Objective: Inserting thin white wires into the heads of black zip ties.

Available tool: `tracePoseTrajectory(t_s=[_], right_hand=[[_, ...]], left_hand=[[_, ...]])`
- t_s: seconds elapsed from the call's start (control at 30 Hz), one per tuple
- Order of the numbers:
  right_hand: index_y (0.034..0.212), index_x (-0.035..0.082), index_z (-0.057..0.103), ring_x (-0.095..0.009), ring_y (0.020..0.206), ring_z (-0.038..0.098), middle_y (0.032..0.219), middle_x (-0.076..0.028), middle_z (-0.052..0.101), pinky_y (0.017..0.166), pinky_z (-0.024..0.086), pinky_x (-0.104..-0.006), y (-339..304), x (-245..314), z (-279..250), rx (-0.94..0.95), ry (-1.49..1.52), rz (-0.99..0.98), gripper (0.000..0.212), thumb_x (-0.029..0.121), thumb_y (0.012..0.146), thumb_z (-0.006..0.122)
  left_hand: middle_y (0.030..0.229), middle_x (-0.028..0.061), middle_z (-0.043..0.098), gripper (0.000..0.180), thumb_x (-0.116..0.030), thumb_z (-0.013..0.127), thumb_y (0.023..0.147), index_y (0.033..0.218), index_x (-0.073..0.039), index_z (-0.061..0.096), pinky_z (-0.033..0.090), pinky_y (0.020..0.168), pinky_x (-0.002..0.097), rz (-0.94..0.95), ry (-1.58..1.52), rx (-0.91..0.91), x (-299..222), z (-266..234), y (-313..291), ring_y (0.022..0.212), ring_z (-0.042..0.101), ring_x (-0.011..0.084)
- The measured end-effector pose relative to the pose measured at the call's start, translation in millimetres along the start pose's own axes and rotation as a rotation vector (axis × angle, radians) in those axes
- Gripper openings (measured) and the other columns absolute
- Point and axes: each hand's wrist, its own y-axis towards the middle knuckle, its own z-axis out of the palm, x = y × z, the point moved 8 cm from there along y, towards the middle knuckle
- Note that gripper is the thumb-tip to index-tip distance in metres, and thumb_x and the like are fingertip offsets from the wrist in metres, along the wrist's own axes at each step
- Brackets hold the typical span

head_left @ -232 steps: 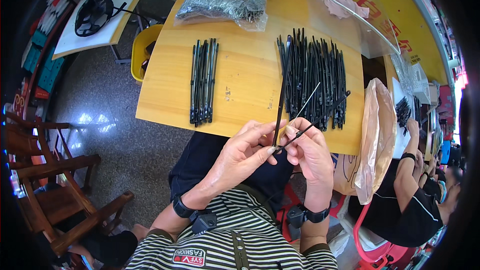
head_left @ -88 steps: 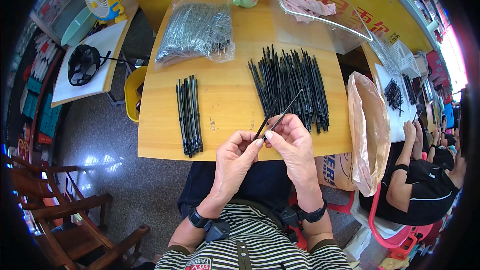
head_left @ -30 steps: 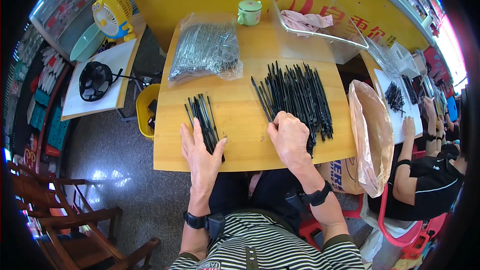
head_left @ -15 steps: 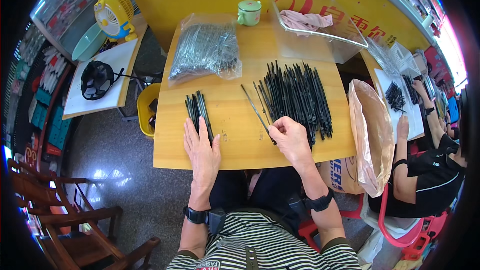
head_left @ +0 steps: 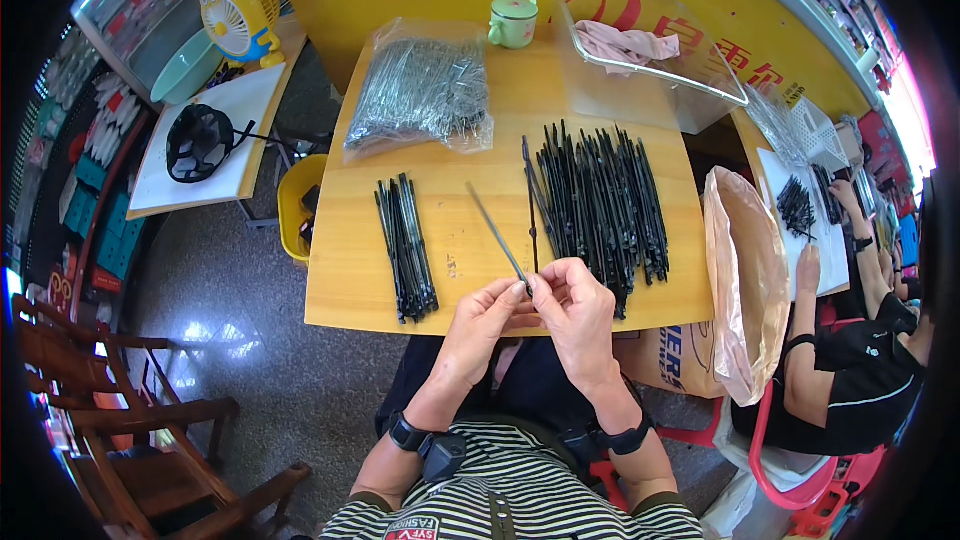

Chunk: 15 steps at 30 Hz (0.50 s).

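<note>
Over the front edge of the table, my left hand [head_left: 478, 325] and my right hand [head_left: 575, 312] meet, fingertips together. Both are closed in a pinch at the lower end of one thin dark stick [head_left: 496, 230], which slants up to the left. What their fingers do at that end is partly hidden. Just right of it, another thin black stick [head_left: 532, 205] lies along the side of a large pile of black sticks [head_left: 605, 210]. A smaller bundle of the sticks [head_left: 405, 250] rests to the left of my hands, untouched.
Further back on the wooden table [head_left: 460, 180] are a clear bag of sticks [head_left: 420, 95], a green lidded cup [head_left: 513, 23] and a clear bin [head_left: 650, 90] with a pink cloth. An open paper sack [head_left: 745, 280] stands at the right edge. Beyond it a person [head_left: 840, 360] handles black pieces.
My left hand has left the smaller bundle and moved right to join my right hand at the stick. My right hand has drawn the stick slightly left and nearer to me.
</note>
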Motion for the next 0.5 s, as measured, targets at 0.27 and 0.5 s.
tracePoseTrajectory(t_s=[0.27,0.5], right_hand=[[0.084,0.003,0.061,-0.014,0.060,0.059,0.086,-0.008,0.061,0.051,0.047,-0.0219,-11.0,31.2,9.9,0.068,-0.187,-0.318,0.012,0.001,0.074,0.068],[0.090,0.006,0.063,-0.017,0.061,0.059,0.082,-0.007,0.061,0.055,0.049,-0.0258,-2.4,41.1,26.4,0.366,-0.223,-0.305,0.018,0.011,0.074,0.070]], left_hand=[[0.100,0.0079,0.061,0.027,-0.016,0.050,0.092,0.113,0.001,0.054,0.049,0.079,0.0273,-0.011,-0.232,0.008,3.2,-5.5,-4.3,0.089,0.061,0.0152],[0.097,0.0066,0.059,0.024,-0.014,0.049,0.092,0.111,0.000,0.052,0.047,0.075,0.0220,0.052,-0.254,-0.073,-1.9,-15.0,-8.6,0.085,0.058,0.0112]])
